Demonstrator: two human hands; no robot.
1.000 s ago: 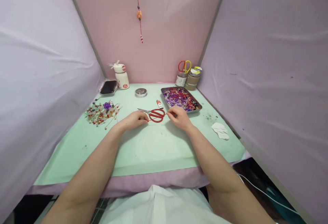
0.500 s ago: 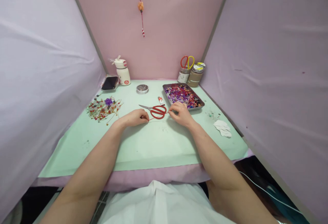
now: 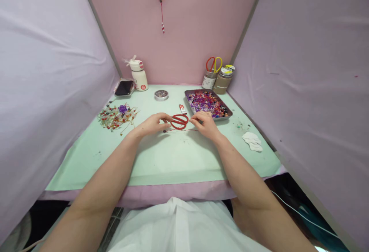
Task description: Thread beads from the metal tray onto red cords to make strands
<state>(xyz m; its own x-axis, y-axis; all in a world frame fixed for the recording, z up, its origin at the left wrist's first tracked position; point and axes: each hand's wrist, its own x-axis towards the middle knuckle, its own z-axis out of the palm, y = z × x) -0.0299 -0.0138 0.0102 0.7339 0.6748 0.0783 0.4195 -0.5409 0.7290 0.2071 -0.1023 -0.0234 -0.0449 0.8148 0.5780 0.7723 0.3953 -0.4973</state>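
Observation:
My left hand (image 3: 157, 123) is beside the red-handled scissors (image 3: 179, 122), its fingers apart over their blades, which it hides. Whether it touches them I cannot tell. Below its fingertips a small dark bead (image 3: 164, 131) lies on the green cloth at the end of a thin red cord (image 3: 187, 130). The cord runs right, beneath my right hand (image 3: 203, 123). That hand is closed, thumb and forefinger pinched near the scissors' handles; what is between the fingertips is too small to make out.
A tray of mixed beads (image 3: 229, 116) is behind my right hand, with a lighter (image 3: 182, 109) to its left. Beaded strands (image 3: 115, 119) lie at the left. Farther back are a bottle (image 3: 140, 80), a phone (image 3: 124, 88), a round tin (image 3: 161, 95) and jars (image 3: 223, 81). White tissue (image 3: 252, 141) lies right.
My left hand has let go of the red cord and opened at the scissors. The dark bead now shows on the cloth. The view has tilted slightly downward.

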